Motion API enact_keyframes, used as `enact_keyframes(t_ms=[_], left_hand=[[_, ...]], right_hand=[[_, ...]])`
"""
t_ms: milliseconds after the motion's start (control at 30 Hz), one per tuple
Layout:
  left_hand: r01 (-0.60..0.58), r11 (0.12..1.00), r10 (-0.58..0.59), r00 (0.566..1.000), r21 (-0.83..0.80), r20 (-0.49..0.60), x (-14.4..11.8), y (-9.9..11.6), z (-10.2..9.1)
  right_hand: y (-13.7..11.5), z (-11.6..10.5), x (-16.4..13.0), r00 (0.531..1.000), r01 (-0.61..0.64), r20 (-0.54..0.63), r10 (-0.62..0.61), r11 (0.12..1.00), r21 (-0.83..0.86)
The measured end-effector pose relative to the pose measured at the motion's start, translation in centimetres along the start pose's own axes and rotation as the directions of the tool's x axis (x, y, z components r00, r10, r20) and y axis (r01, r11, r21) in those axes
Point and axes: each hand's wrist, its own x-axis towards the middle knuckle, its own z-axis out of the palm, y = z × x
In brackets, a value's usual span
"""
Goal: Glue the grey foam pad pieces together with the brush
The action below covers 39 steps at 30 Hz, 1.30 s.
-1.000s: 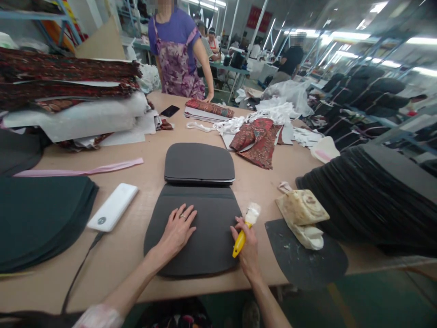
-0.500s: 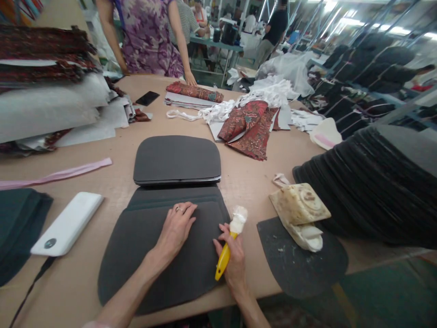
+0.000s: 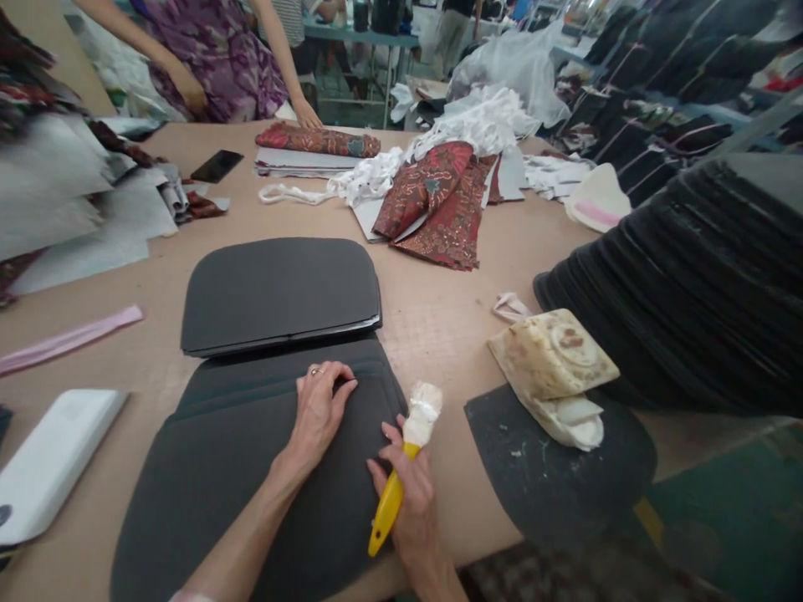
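Note:
My left hand [image 3: 321, 414] rests on a dark grey rounded panel [image 3: 251, 485], thumb and forefinger curled into a pinch near its upper seam lines. Whatever lies between those fingertips is too small to make out. At the panel's right edge, my right hand [image 3: 407, 493] grips a yellow-handled brush [image 3: 394, 493], bristles up and coated in white; its fingers touch the panel's side. Just beyond the panel lies a stack of smaller dark grey pieces [image 3: 282, 288] with rounded corners. To the right, a glue-crusted cream container [image 3: 555, 359] sits on a dark scrap piece [image 3: 502, 451].
A tall pile of black panels [image 3: 677, 293] stands at the right. Red patterned fabric [image 3: 439, 201] and white strips [image 3: 470, 125] lie farther back. At left are a white power bank [image 3: 59, 464], a pink strip [image 3: 75, 339] and a phone [image 3: 217, 166]. Another person [image 3: 213, 67] stands across the table.
My left fingers have gone from stretched out to curled in a pinch. The brush stays in my right hand. The camera view has shifted, moving the scene mostly leftward.

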Motion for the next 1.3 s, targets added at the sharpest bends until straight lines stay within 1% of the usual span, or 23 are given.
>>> enact_keyframes(t_ms=[167,333,533,633,700,800,867,967,1033,1100,1133,1200,1300], left_hand=[[-0.032,0.999,0.032,0.999,-0.006,-0.033,0.0,-0.2,0.5],[-0.077,0.995,0.081,0.995,0.061,-0.065,0.1,-0.4,0.9],[-0.081,0.990,0.090,0.993,0.114,-0.073,-0.1,-0.1,1.1],[-0.053,0.996,0.060,0.992,0.066,-0.108,0.0,-0.1,1.3],[-0.048,0.999,0.050,0.989,0.020,-0.138,0.0,-0.2,1.4],[-0.091,0.996,0.085,0.972,-0.016,-0.217,-0.4,-0.3,1.2],[-0.125,0.992,0.117,0.955,-0.013,-0.273,-1.4,0.0,0.7],[-0.179,0.984,0.168,0.947,-0.016,-0.274,-3.9,0.8,-0.8],[-0.206,0.977,0.184,0.947,-0.057,-0.263,-6.0,1.1,-2.1],[-0.189,0.977,0.151,0.944,-0.103,-0.295,-8.2,0.8,-3.6],[-0.159,0.980,0.114,0.939,-0.116,-0.324,-9.3,0.2,-4.4],[-0.054,0.990,0.000,0.921,-0.127,-0.390,-11.4,-1.7,-5.8],[0.145,0.976,-0.205,0.858,-0.161,-0.470,-13.9,-6.0,-7.5]], right_hand=[[0.2,0.0,0.0,1.000,-0.007,-0.016,0.007,1.000,0.011],[0.3,0.1,0.1,0.999,-0.026,-0.034,0.027,1.000,0.017],[0.4,-0.1,-0.1,0.999,-0.033,0.000,0.033,0.999,0.029],[0.5,-0.2,0.0,0.999,-0.032,0.027,0.031,0.999,0.036],[0.5,-0.2,0.0,1.000,-0.021,0.024,0.020,0.999,0.025],[0.6,-0.3,0.0,1.000,0.017,0.018,-0.017,0.999,-0.029],[0.5,-0.7,0.0,0.998,0.066,0.015,-0.065,0.994,-0.087],[-0.2,-1.2,0.5,0.990,0.140,-0.012,-0.143,0.981,-0.132],[-1.2,-0.9,1.4,0.985,0.170,-0.016,-0.173,0.981,-0.096],[-2.3,0.1,2.3,0.981,0.192,0.024,-0.192,0.981,-0.033],[-2.9,0.7,2.6,0.978,0.203,0.057,-0.202,0.979,-0.006],[-3.6,2.1,2.9,0.965,0.227,0.133,-0.227,0.974,0.017],[-3.2,3.2,2.4,0.944,0.266,0.206,-0.256,0.964,-0.023]])
